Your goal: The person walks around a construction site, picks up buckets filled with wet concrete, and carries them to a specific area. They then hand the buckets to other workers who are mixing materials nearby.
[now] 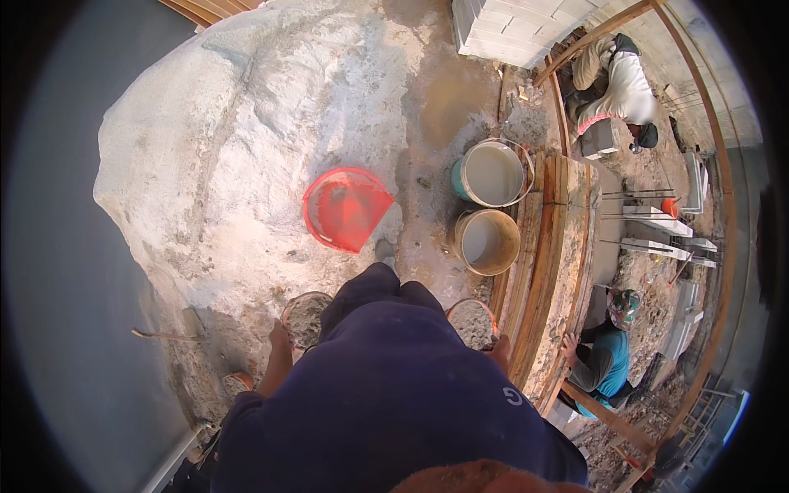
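Note:
I look straight down over my dark blue shirt. My left hand (280,338) grips the rim of a small bucket (306,317) filled with grey mortar, hanging at my left side. My right hand (500,351) holds a second small bucket of mortar (473,322) at my right side, close to the stacked wooden planks (549,255). My fingers are mostly hidden behind the buckets and my body. My knee shows dark between the two buckets.
A big pile of pale sand (238,140) holds a broken red basin (345,207). A teal bucket (491,173) and a tan bucket (486,241) contain cloudy water. White blocks (514,25) are stacked beyond. One person (606,357) works below the planks, another (618,86) crouches farther off.

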Tool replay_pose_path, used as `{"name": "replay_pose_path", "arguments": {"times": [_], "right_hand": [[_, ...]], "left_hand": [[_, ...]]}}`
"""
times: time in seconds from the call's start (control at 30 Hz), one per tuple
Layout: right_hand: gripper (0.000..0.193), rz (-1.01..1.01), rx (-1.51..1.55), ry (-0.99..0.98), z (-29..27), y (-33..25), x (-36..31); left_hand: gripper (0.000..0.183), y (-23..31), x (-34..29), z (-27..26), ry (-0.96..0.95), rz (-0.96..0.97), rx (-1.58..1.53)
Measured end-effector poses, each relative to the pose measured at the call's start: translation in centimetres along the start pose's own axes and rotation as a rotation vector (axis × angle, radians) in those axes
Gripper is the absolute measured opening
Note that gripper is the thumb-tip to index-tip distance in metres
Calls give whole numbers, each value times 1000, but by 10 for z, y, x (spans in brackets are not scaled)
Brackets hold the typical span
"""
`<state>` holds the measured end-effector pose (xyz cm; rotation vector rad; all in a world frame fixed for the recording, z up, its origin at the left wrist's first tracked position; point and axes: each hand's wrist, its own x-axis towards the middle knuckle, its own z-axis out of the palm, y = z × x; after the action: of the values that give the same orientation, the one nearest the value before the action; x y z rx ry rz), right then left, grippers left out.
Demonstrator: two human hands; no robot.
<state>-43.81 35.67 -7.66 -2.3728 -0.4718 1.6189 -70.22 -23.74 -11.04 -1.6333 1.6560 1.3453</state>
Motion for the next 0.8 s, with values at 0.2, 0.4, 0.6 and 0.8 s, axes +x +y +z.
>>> {"name": "replay_pose_path", "arguments": {"times": [0.2,0.4,0.6,0.8], "right_hand": [[44,67,68,-12,71,-73,-42],[52,137,44,72,169,-150,-13],[54,127,216,151,300,-246,-58],[54,99,258,41,403,-365,-112]], "left_hand": [[48,133,-59,160,-93,144,91],[41,256,-44,313,-151,312,100],[46,417,-55,457,-70,385,118],[57,585,-82,574,-70,307,147]]}}
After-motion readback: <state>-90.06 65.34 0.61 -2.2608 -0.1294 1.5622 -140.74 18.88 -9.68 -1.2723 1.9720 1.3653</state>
